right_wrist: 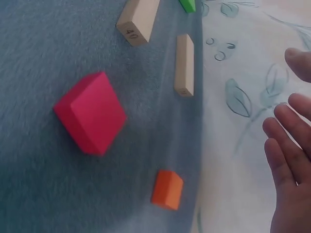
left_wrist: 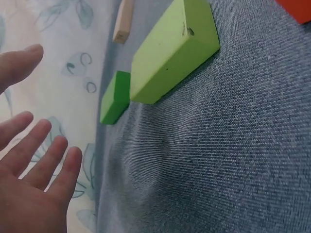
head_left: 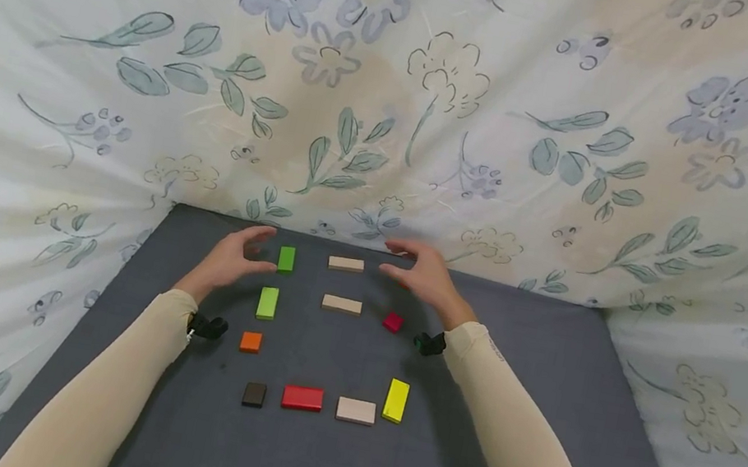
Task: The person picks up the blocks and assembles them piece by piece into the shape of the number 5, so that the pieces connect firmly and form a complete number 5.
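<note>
My left hand (head_left: pixel 228 260) hovers at the far left with thumb and fingers spread, nearest a dark green block (head_left: pixel 286 259). A light green block (left_wrist: pixel 167 53) lies on the cloth close by. Over the far right of the cloth, my right hand (head_left: pixel 428 278) is also spread, holding nothing. Beneath it is a small orange block (right_wrist: pixel 167 190), mostly hidden in the head view. A red cube-like block (right_wrist: pixel 91 114) lies nearer to me. Two pale wooden blocks, a far one (head_left: pixel 346 264) and a nearer one (head_left: pixel 341 305), lie between the hands.
Nearer on the grey cloth (head_left: pixel 187 443) are an orange block (head_left: pixel 251 341), a dark brown block (head_left: pixel 254 394), a red block (head_left: pixel 302 398), a pale pink block (head_left: pixel 355 411) and a yellow block (head_left: pixel 395 400). A floral curtain (head_left: pixel 382 101) hangs behind and at both sides.
</note>
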`<state>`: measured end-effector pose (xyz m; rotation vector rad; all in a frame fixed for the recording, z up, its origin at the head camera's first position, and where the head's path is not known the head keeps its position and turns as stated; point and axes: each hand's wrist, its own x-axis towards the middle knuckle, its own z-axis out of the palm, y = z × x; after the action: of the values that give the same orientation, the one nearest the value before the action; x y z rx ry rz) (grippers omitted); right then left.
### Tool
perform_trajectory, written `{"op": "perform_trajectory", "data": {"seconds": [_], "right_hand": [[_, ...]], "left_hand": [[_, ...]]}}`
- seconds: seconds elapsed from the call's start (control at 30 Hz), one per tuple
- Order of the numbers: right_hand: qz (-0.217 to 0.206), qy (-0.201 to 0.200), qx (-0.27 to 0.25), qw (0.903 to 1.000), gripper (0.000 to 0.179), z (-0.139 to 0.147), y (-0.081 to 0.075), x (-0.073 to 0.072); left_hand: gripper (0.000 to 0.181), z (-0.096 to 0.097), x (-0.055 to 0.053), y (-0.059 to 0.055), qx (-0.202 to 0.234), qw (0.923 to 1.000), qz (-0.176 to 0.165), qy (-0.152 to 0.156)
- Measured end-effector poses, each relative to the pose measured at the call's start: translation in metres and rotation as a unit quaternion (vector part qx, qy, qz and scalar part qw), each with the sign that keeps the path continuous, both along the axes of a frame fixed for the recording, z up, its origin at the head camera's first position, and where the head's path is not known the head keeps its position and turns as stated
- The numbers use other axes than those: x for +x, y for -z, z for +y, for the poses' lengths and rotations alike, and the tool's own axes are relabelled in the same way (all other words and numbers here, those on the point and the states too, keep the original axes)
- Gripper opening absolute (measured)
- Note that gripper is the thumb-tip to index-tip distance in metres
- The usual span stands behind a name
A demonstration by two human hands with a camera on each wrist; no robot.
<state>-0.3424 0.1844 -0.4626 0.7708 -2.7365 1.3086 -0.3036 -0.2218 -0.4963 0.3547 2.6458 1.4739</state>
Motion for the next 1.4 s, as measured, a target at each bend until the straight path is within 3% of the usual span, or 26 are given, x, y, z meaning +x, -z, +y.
{"op": "perform_trajectory", "data": {"seconds": [0.13, 0.4, 0.73, 1.07, 1.4], "right_hand": [[-0.013, 0.002, -0.002, 0.9999, 0.053, -0.009, 0.006, -0.005], [-0.018, 0.003, 0.000, 0.9998, 0.052, -0.018, 0.019, -0.015], [-0.046, 0.021, 0.021, 0.9985, 0.051, -0.026, 0.043, -0.015], [-0.061, 0.036, 0.035, 0.9969, 0.049, -0.035, 0.045, -0.021], [-0.046, 0.018, 0.038, 0.9981, 0.043, -0.041, 0.050, -0.030]], "left_hand": [[0.081, 0.001, -0.006, 0.007, 0.011, 0.9999, -0.003, 0.001], [0.077, 0.003, -0.008, 0.015, 0.017, 0.9998, -0.002, -0.011], [0.075, 0.013, -0.018, 0.028, 0.009, 0.9997, -0.017, -0.016], [0.074, 0.017, -0.025, 0.029, -0.027, 0.9995, -0.008, -0.014], [0.068, 0.021, -0.030, 0.033, -0.053, 0.9984, 0.013, -0.014]]}}
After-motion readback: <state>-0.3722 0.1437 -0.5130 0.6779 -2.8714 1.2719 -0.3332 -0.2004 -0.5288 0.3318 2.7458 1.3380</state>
